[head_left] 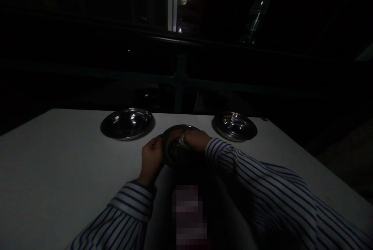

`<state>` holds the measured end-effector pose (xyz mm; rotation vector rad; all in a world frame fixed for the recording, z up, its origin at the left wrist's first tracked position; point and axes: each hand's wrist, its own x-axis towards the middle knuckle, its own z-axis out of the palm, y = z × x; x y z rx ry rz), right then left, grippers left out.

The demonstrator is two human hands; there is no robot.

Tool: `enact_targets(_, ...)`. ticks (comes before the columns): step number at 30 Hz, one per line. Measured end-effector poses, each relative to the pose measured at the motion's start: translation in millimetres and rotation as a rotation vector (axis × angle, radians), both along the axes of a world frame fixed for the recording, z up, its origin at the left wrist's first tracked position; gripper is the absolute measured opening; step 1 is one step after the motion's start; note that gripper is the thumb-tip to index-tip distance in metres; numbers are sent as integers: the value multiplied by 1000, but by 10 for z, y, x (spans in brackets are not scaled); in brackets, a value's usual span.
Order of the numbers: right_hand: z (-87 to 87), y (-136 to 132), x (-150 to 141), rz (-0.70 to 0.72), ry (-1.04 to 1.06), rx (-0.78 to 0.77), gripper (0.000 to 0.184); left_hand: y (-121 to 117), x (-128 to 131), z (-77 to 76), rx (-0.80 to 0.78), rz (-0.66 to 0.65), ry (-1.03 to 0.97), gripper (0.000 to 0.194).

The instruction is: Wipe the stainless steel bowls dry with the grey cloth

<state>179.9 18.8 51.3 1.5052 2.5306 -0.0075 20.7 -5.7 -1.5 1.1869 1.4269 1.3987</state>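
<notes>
A round steel plate (pixel 175 130) is tilted up above the white table (pixel 58 156), between my two hands. My left hand (pixel 152 158) is closed on its left rim. Over the plate's upper right part, my right hand (pixel 196 139) is closed on a small pale pad or cloth (pixel 182 139) pressed against the plate's inner face. Both arms wear white sleeves with dark stripes. The scene is very dim.
Two more steel plates lie flat on the table, one at the back left (pixel 127 123) and one at the back right (pixel 234 126). A dark railing (pixel 180 79) and a window frame stand behind the table. The table's right edge runs diagonally at right.
</notes>
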Motion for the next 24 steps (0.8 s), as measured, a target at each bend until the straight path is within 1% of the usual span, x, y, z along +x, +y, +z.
enact_targets(5, 6, -14, -217, 96, -18, -9, 28, 10, -20, 5, -2, 18, 30, 37)
enact_targets(7, 10, -12, -251, 112, -30, -6, 29, 17, -35, 4, -3, 31, 48, 38)
enact_targets(13, 2, -4, -34, 20, -102, 8, 31, 50, -43, -31, -4, 36, 24, 38)
enact_targets(15, 1, -4, -52, 35, -111, 12, 30, 39, -36, -27, -6, 31, 15, 38)
enact_targets(20, 9, -14, -201, 103, -84, 45, 32, 1, -34, 18, -2, 9, -13, 35)
enact_targets(24, 26, -26, -78, 53, -108, 40, 30, 23, -52, 24, 1, 27, 0, 32)
